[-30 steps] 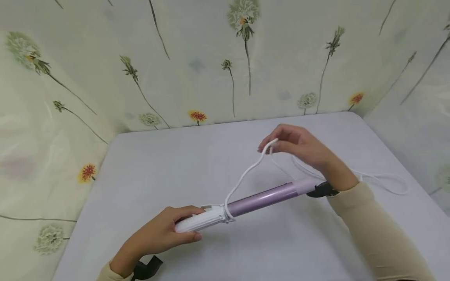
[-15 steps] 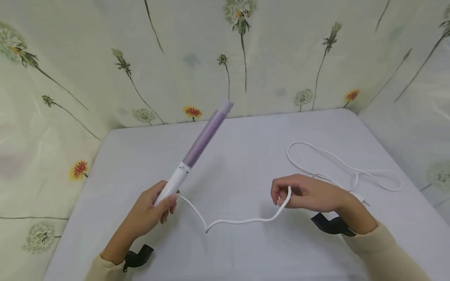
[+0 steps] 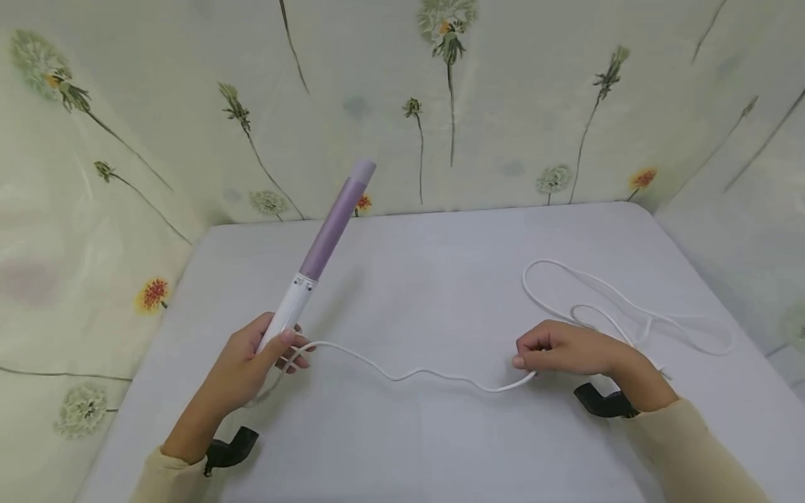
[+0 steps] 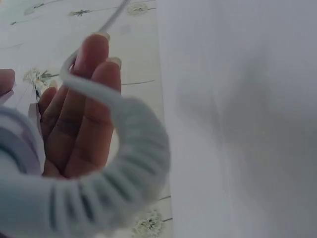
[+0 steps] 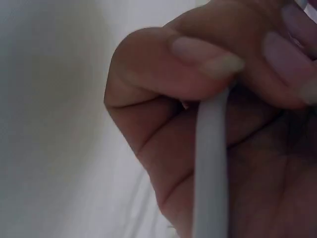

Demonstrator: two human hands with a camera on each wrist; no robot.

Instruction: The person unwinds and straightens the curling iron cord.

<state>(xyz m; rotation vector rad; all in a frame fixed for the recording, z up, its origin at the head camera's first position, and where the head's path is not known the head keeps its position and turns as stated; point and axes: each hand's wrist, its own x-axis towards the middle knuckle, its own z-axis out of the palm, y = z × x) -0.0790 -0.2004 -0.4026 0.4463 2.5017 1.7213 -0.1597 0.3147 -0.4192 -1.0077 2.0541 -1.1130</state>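
Note:
My left hand [image 3: 242, 367] grips the white handle of a curling iron [image 3: 330, 234], whose purple barrel tilts up and away to the right. In the left wrist view the ribbed strain relief [image 4: 133, 158] bends out of the handle's end, and the thin cord runs across the fingers [image 4: 91, 114]. The white power cord [image 3: 402, 377] stretches in a loose wave over to my right hand [image 3: 572, 349]. There, curled fingers hold the cord [image 5: 212, 168] against the palm, as the right wrist view shows.
The rest of the cord [image 3: 597, 279] lies in loops on the right side of the white table [image 3: 440, 279], its plug [image 3: 663, 372] partly behind the right wrist. Black wrist mounts [image 3: 233, 447] sit under both wrists. A flowered curtain [image 3: 377, 56] hangs behind the table.
The cord wrapped round the iron has come off and now spans the hands. My left hand swung the iron from nearly level to upright-leaning; my right hand moved down and rightward.

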